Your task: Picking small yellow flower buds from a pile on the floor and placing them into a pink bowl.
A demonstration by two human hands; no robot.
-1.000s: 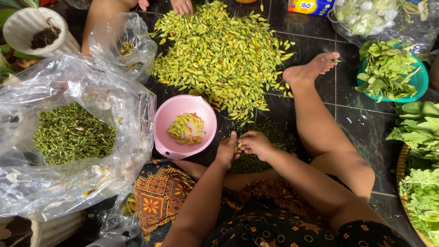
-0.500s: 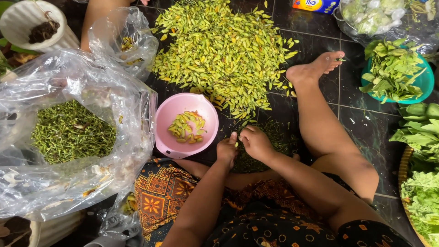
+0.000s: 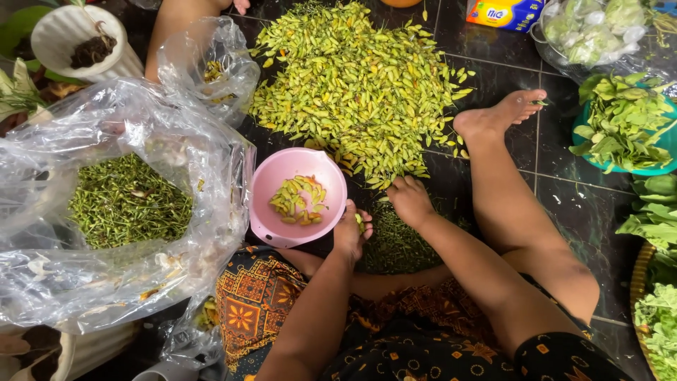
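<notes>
A big heap of small yellow-green chillies [image 3: 360, 77] lies on the dark tiled floor in front of me. My right hand [image 3: 409, 199] reaches into the heap's near edge, fingers curled over chillies. My left hand [image 3: 351, 231] is beside the pink bowl [image 3: 271, 212] and pinches one chilli between its fingertips. The bowl holds a small pile of chillies. A low pile of green stems [image 3: 398, 243] lies on the floor under my hands. My bare right leg and foot [image 3: 497, 116] stretch out to the right of the heap.
A large clear plastic bag [image 3: 113, 282] of green stems gapes at the left. Another person's arm [image 3: 173, 32] and a smaller bag are at the top left. Leafy greens fill a teal bowl [image 3: 620, 123] and a basket [image 3: 652, 310] on the right; a box sits at top.
My hands were together over the stem pile. My right hand has gone forward into the heap's edge, and my left hand has moved toward the pink bowl with a chilli.
</notes>
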